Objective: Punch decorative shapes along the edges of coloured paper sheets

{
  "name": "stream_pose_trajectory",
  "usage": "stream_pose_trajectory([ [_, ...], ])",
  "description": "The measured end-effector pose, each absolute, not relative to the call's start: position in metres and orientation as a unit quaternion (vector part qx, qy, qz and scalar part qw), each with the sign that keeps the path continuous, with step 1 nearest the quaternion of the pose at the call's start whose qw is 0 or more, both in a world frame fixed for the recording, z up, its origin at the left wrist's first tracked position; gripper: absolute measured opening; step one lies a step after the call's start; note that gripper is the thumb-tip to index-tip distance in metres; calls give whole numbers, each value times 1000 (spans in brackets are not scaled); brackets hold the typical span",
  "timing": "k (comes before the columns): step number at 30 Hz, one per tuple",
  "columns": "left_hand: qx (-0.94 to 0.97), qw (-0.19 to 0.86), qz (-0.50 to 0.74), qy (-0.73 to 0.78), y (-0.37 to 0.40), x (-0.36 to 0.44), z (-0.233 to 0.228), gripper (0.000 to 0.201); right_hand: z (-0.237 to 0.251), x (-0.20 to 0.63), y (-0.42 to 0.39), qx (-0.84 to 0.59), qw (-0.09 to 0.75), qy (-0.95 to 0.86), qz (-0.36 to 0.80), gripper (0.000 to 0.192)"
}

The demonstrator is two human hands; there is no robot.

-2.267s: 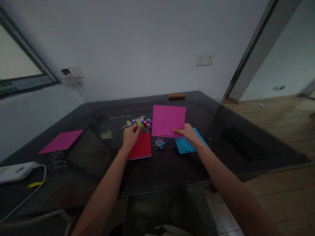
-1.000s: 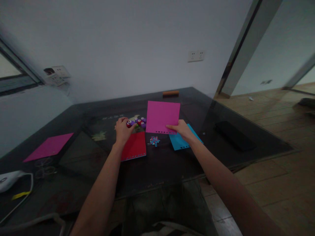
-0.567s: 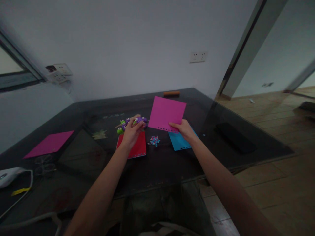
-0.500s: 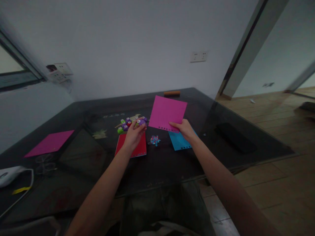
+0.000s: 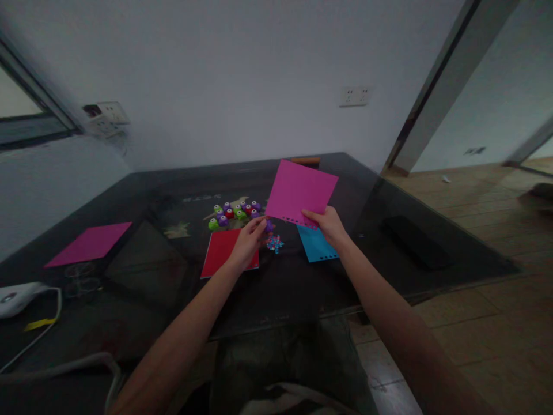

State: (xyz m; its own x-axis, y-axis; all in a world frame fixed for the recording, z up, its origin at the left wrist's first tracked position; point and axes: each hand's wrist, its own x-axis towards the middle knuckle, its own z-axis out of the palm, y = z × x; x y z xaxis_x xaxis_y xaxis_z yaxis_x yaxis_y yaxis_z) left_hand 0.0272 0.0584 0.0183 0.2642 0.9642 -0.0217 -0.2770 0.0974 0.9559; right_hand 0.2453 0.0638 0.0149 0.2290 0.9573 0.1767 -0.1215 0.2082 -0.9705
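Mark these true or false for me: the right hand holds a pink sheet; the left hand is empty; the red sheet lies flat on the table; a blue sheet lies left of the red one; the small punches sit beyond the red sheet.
1. The right hand holds the raised pink sheet by its punched lower edge. True.
2. The left hand is empty. False: its fingertips pinch a small purple punch.
3. The red sheet lies flat on the table. True.
4. The blue sheet lies left of the red one. False: it lies to the right.
5. The cluster of punches sits beyond the red sheet. True.
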Motion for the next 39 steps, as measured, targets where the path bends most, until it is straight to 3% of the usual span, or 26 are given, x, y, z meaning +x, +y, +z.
stream_pose_trajectory([
  [14, 496, 626, 478, 365, 57, 33, 14, 33, 17, 239, 61, -475, 642, -491, 349, 38],
  [39, 441, 656, 503, 349, 50, 36, 25, 30, 19, 239, 59, -493, 613, -511, 347, 36],
])
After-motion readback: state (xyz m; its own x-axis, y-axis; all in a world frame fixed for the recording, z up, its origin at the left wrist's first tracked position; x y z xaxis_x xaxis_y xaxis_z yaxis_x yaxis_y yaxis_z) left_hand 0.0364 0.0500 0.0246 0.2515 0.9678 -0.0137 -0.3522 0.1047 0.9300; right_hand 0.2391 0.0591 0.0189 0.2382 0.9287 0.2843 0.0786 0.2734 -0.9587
